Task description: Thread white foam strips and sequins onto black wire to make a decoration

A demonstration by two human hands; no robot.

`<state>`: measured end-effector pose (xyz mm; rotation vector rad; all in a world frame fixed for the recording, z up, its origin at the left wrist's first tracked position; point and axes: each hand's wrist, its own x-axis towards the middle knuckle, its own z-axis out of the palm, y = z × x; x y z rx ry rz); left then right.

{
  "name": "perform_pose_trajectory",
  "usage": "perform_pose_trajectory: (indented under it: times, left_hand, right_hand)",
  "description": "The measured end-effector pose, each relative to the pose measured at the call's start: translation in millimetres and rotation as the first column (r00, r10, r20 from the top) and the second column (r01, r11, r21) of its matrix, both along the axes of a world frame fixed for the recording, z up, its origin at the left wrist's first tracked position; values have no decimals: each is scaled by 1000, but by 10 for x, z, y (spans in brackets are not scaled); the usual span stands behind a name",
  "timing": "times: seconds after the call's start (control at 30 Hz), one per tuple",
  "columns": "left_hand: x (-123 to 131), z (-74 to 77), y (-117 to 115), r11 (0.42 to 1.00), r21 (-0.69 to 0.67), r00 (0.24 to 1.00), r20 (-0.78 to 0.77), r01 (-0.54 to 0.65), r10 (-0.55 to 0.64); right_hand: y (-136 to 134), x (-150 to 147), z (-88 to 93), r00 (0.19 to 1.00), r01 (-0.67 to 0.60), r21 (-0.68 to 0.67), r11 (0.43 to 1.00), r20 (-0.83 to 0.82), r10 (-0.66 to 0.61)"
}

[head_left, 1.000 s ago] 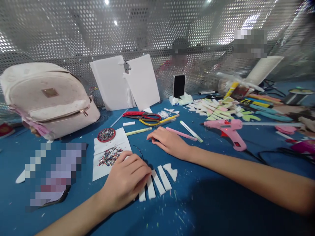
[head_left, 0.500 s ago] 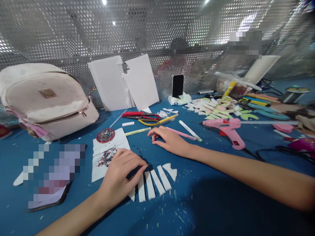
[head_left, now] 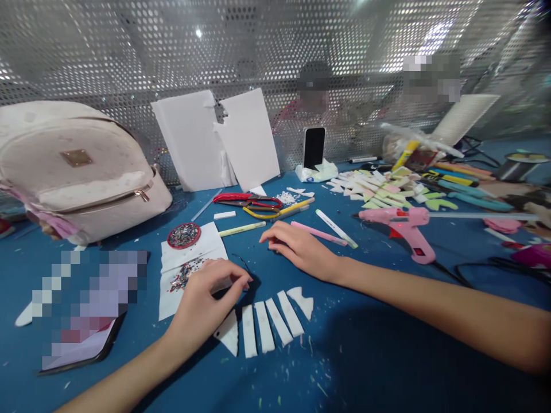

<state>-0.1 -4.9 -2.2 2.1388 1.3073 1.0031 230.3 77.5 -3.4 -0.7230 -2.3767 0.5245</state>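
My left hand (head_left: 209, 295) hovers at the lower edge of a white paper sheet (head_left: 217, 244), thumb and forefinger pinched together; anything between them is too small to make out. On that sheet are a loose pile of multicoloured gems (head_left: 183, 275) and a red round dish (head_left: 183, 236) filled with similar gems. Just right of this hand, several white foam strips (head_left: 264, 327) lie fanned out, with a white triangular piece (head_left: 229, 334) at the left end and a notched piece (head_left: 302, 302) at the right. My right hand (head_left: 301, 248) rests on the table, fingers loosely bent and apart, holding nothing.
Red-handled snips (head_left: 232, 198), a pink marker (head_left: 319, 234) and a green-tipped marker (head_left: 337, 228) lie beyond the hands. To the right are a pink glue gun (head_left: 407, 223) and cut foam pieces (head_left: 383, 186). A backpack (head_left: 81, 172) and phone (head_left: 92, 321) occupy the left.
My left hand has drawn back slightly left from the foam strips, uncovering the triangular piece. My right hand stays nearly where it was. The view has shifted a little.
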Motion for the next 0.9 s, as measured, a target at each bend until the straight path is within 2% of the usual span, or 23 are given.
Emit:
perform_pose_trajectory:
  times: [0.1, 0.2, 0.33, 0.43, 0.57, 0.7, 0.9]
  left_hand:
    - [-31, -33, 34, 994, -97, 996, 64, -59, 65]
    - [-40, -36, 34, 994, -68, 996, 30, -83, 86]
    - [-31, -9, 9, 995, -28, 995, 3, -100, 101]
    - [-21, 4, 2, 994, -18, 994, 8, -107, 107]
    - [-16, 5, 9, 995, 6, 995, 12, -100, 100]
    - [-25, 5, 11, 996, -6, 996, 16, -92, 92]
    - [-35, 13, 11, 992, -53, 988, 96, -116, 121]
  right_hand:
    - [-98, -27, 54, 983, 22, -73, 997, -178, -34]
    - [-223, -75, 84, 945, -17, -180, 984, -324, -43]
    - [-329, -144, 58, 894, -100, -412, 906, -437, -99]
    - [-337, -169, 21, 869, -134, -503, 854, -474, -143]
    - [-307, -173, -16, 870, -150, -540, 828, -470, -149]
    - [-252, -166, -33, 892, -104, -570, 815, -416, -177]
    - [-139, -149, -2, 969, 5, -479, 878, -213, -122]
